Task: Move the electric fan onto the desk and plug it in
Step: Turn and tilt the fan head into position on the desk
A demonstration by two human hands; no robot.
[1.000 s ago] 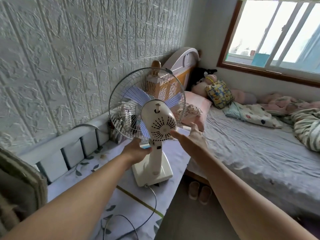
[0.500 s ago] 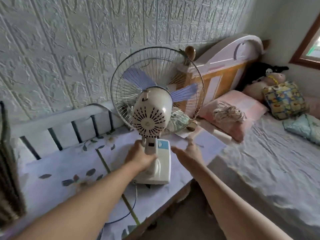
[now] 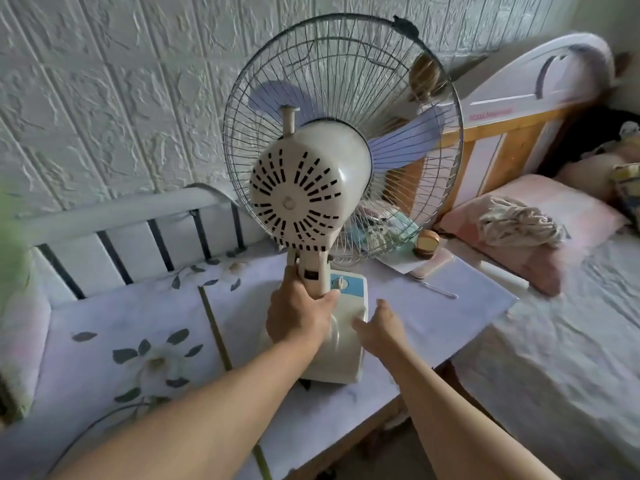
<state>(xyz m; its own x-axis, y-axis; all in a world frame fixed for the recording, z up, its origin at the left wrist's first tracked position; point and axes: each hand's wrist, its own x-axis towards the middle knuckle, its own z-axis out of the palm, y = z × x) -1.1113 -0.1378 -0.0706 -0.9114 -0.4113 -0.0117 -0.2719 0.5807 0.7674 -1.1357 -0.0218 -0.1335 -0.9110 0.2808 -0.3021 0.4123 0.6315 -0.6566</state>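
A cream electric fan with pale blue blades and a wire cage stands upright, its back facing me, on a surface covered with a floral cloth. My left hand is closed around the fan's neck just below the motor housing. My right hand is open, fingers spread, its tips touching the right side of the fan's base. A dark cord runs along the cloth near my left forearm. The plug is hidden.
A white railed headboard and embossed white wall lie behind the fan. Small items and a round brown object sit just right of the fan. A bed with a pink pillow borders the right side.
The view has closed in on the fan. My left hand keeps hold of the neck while my right hand has dropped from the air onto the fan's base.
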